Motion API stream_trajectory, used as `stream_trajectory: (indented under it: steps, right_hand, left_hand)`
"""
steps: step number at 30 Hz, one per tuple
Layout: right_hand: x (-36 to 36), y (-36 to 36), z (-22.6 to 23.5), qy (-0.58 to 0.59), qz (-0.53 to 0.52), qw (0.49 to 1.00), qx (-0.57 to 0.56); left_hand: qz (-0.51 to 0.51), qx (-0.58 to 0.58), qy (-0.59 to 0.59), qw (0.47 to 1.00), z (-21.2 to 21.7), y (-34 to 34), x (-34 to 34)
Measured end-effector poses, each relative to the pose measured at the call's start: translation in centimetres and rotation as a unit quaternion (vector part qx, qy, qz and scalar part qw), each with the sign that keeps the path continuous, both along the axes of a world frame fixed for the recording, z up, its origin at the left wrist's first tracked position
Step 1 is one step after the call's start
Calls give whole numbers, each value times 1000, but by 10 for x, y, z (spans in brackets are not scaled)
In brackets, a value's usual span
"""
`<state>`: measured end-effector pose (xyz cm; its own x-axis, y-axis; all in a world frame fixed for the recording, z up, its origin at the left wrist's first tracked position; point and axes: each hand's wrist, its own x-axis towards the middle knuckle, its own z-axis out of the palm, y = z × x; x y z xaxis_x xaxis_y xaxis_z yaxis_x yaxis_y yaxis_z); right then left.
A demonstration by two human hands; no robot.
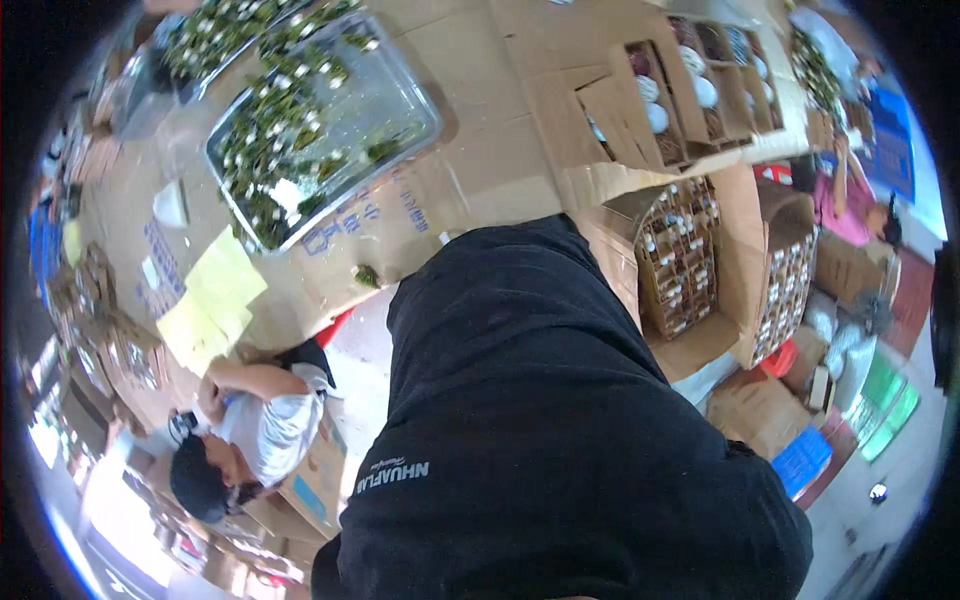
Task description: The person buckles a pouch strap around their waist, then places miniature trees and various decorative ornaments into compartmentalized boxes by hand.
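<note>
Neither of my hands shows in the head view. Black clothing (540, 420) fills the middle and lower part of the picture and hides whatever lies beneath. Beyond it, on a cardboard-covered table (480, 150), is a clear plastic tray (425, 120). Green sprigs with white tips (285, 120) are heaped along its left side. One small green sprig (366, 275) lies outside the tray, near the table's front edge. To the right, an open carton (735, 225) holds a divided insert (680, 260) with many small pieces in its cells.
A partitioned box with round ornaments (705, 92) sits at the far right of the table. Yellow sheets (215, 290) lie at the left, beside a seated co-worker (275, 430). Another person in pink (845, 205) is at the right. Cartons (760, 410) stand on the floor.
</note>
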<state>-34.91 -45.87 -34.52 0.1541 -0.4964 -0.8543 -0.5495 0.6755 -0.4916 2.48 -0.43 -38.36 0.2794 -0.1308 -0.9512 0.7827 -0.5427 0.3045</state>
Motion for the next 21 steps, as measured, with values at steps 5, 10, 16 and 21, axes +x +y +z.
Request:
stream_trajectory:
  steps: [5, 10, 16, 21]
  right_hand:
    - [5, -27, -31, 0, 102, 994, 40]
    - [25, -43, -62, -15, 168, 984, 61]
    - [19, -45, -76, -10, 192, 979, 69]
    - [1, -54, -78, 8, 199, 978, 60]
  left_hand:
    - [92, 59, -15, 994, 59, 3, -68]
    - [149, 101, -43, 983, 94, -11, -93]
    - [160, 134, -52, 977, 113, -32, -93]
    - [156, 145, -46, 976, 111, -51, -87]
